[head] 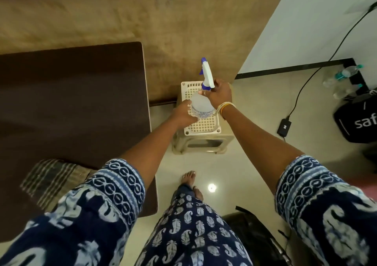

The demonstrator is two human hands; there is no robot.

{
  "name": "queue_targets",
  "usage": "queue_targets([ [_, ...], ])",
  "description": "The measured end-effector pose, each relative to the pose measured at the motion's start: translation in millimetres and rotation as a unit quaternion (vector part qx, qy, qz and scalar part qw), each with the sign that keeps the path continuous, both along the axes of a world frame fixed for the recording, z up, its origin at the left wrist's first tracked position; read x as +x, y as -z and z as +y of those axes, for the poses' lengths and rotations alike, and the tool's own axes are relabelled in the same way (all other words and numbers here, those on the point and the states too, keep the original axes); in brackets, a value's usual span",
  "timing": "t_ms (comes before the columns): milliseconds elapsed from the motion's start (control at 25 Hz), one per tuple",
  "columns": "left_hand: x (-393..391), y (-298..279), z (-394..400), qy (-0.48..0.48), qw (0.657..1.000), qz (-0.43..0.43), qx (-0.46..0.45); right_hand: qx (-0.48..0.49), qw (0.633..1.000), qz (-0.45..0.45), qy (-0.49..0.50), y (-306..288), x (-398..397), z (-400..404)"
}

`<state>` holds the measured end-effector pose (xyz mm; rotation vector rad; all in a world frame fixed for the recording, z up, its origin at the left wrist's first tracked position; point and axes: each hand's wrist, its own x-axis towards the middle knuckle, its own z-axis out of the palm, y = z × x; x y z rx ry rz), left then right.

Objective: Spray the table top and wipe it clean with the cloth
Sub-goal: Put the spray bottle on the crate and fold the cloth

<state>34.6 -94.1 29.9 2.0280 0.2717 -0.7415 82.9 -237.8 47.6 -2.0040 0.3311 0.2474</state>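
A clear spray bottle [201,104] with a white and blue trigger head is held over a cream plastic stool [204,127]. My left hand [184,112] grips the bottle's body from the left. My right hand [219,94] is closed around its neck, just under the trigger head. The dark brown table top [71,102] lies to the left of both hands. A striped brown cloth [53,180] sits folded on the table's near part, partly hidden by my left sleeve.
A black charger and cable [284,126] lie on the pale floor to the right. A black bag [359,121] and several plastic bottles [344,78] stand near the right wall. Another dark bag [251,231] is by my feet.
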Motion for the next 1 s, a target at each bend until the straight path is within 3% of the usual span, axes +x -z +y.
queue_targets([
  [200, 50, 44, -14, -0.021, 0.999, 0.012, 0.049, -0.012, 0.998, 0.039, 0.051, 61, 52, -7],
  [400, 87, 99, -19, -0.034, 0.996, 0.039, 0.074, -0.145, 0.988, 0.015, 0.048, 124, 101, 3],
  [600, 103, 137, -18, 0.013, 0.993, 0.022, 0.119, -0.132, 0.984, -0.001, 0.119, 163, 117, 23],
  [880, 97, 147, -11, 0.062, 0.984, 0.024, 0.164, -0.110, 0.978, -0.002, 0.175, 173, 107, 43],
  [1000, 90, 134, -5, 0.057, 0.986, 0.013, 0.153, -0.091, 0.980, 0.060, 0.164, 153, 97, 39],
])
